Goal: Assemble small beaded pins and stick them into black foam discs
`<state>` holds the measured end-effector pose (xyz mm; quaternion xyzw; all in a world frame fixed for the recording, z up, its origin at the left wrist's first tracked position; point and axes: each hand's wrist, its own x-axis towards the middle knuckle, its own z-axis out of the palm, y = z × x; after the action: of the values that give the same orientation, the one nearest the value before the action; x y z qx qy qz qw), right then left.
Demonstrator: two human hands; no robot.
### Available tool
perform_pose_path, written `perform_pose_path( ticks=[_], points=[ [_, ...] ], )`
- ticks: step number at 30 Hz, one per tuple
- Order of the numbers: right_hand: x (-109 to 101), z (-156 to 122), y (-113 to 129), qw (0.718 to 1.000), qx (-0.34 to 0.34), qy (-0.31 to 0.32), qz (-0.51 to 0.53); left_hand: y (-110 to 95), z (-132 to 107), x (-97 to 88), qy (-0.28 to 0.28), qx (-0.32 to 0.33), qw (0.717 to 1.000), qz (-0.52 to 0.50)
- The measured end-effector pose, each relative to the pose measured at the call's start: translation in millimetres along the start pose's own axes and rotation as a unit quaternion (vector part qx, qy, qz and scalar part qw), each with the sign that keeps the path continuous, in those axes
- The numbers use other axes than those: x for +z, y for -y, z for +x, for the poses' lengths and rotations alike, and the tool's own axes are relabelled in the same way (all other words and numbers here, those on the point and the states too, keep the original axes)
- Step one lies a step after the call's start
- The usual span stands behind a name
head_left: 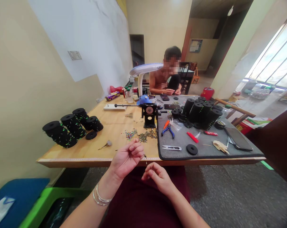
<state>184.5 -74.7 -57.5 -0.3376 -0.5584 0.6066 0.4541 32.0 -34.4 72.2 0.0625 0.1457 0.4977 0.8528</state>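
Note:
My left hand (127,157) hovers at the near edge of the wooden table (110,126), fingers pinched on a tiny metal piece (145,155) that pokes out toward the right. Silver bangles circle that wrist. My right hand (157,175) sits lower, over my dark red lap, fingers curled in a pinch; what it holds is too small to make out. Just beyond my hands lie heaps of small beads and metal bits (141,135). A black hand-cranked winder (149,114) stands behind them.
Black spools stand at the left (71,126) and on the grey mat (205,110). On the mat lie blue pliers (168,130), snips (171,147), red tools, a black disc (192,149) and a phone (238,138). A person (168,74) sits at the far end behind a lamp (144,71).

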Motion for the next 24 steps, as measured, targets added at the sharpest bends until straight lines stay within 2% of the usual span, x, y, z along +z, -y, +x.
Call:
perform_pose_path(
  ticks=[3, 6, 9, 11, 18, 24],
  points=[
    [0.0, 3.5, 9.0, 0.987, -0.06, -0.032, -0.145, -0.1, 1.0, -3.4, 0.004, -0.006, 1.0, -0.007],
    [0.2, 7.5, 17.5, 0.944, -0.121, -0.09, -0.293, -0.1, 2.2, -7.1, 0.016, -0.009, 1.0, -0.013],
    [0.7, 10.2, 21.6, 0.919, -0.15, -0.104, -0.349, -0.2, 2.6, -8.8, 0.017, -0.011, 1.0, -0.014],
    [1.0, 10.7, 21.4, 0.921, -0.15, -0.1, -0.346, -0.5, 2.6, -8.9, 0.016, -0.008, 1.0, -0.014],
    [-0.1, 8.6, 12.5, 0.969, -0.095, -0.062, -0.22, -1.5, 5.7, -11.3, 0.014, -0.002, 1.0, -0.007],
    [-2.3, 5.4, 3.7, 0.977, -0.086, -0.055, -0.189, -1.5, 7.9, -10.2, 0.013, 0.003, 1.0, -0.004]
  ],
)
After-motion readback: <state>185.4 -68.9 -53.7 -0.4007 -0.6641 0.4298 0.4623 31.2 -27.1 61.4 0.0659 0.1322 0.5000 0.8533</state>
